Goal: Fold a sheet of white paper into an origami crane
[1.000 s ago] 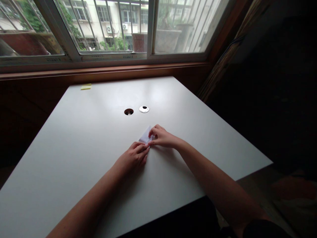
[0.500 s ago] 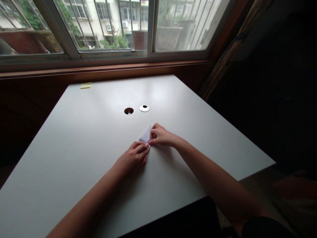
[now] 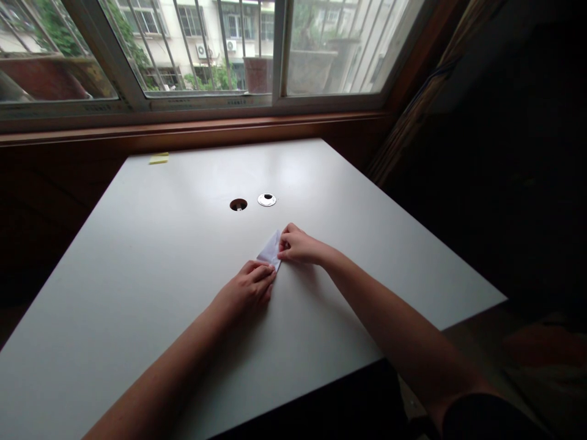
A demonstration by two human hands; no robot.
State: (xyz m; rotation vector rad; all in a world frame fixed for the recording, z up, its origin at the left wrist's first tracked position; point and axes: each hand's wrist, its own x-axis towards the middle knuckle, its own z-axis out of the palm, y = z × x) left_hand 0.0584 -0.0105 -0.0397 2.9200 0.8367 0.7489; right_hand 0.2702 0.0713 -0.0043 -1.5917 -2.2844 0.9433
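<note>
Bunching its fingertips narrowly at the right edge of a small folded white paper [image 3: 269, 247], the right hand [image 3: 296, 244] may be pinching it, but the contact is too small to tell. The left hand [image 3: 254, 281] lays its fingers over the paper's lower corner; whether its grip closes on anything beneath is hidden. The paper rests on the white table [image 3: 160, 256] between both hands, its point facing away. If the left fingers ease off, the sheet could skid on the smooth top and its crease land crooked; too hard a tug from the right might tear that edge. Beyond lie a round hole [image 3: 238, 205] and a ringed cover [image 3: 266, 200], well apart from the paper.
</note>
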